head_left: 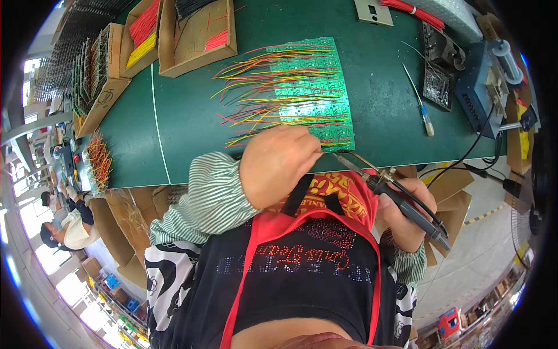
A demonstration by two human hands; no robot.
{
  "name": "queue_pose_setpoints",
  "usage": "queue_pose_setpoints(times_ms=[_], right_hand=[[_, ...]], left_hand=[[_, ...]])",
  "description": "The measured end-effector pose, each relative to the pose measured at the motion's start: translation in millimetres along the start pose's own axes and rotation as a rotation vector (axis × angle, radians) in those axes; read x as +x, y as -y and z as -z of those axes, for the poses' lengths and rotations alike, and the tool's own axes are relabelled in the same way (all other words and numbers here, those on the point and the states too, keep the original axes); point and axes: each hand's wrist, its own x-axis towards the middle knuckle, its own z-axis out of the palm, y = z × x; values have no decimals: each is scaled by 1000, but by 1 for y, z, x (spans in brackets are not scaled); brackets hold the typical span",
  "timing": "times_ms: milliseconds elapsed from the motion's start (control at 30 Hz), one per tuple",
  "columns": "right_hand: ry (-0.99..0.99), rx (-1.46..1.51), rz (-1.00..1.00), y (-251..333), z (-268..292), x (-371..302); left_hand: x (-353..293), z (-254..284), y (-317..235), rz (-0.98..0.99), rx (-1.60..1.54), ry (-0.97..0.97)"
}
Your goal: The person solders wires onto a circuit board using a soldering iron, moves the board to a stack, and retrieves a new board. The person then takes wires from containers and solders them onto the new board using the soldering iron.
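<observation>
A green circuit board panel [317,96] lies on the bench, with rows of red, yellow and black wires [250,119] attached and trailing off to its left. My left hand [282,160] is closed in a pinch at the panel's near edge, and a bit of red wire shows at its fingertips. In my right hand [410,212] is a soldering iron [401,200] with a dark grey handle and a thin feed tube clamped along it. Its tip points left, close to my left fingertips at the board's near edge. The exact contact is too small to tell.
Cardboard boxes of cut wires [197,43] stand at the back left, beside a box of upright boards [96,87]. At the right are a blue-handled brush [427,119], a dark metal tray [439,87] and a blue soldering unit [479,87] with cables. A metal plate [374,11] lies at the back.
</observation>
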Motion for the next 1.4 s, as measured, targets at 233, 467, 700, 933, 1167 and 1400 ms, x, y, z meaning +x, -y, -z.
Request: queue_pose_setpoints(times_ms=[233,467,700,933,1167,1400], right_hand=[[-36,23,-32,-1,0,-1],[-16,82,-86,-10,-2,-1],[-29,51,-49,-4,2,0],[-55,61,-99,-10,7,-4],[-139,134,-151,-12,12,-8],[-146,133,-163,-19,11,-8]], left_hand=[[5,-11,8,11,-38,54],[7,-11,7,15,-34,78],[8,-10,5,19,-37,65],[10,-3,3,2,45,2],[19,-18,-4,-40,6,62],[24,-25,-1,-25,-4,78]])
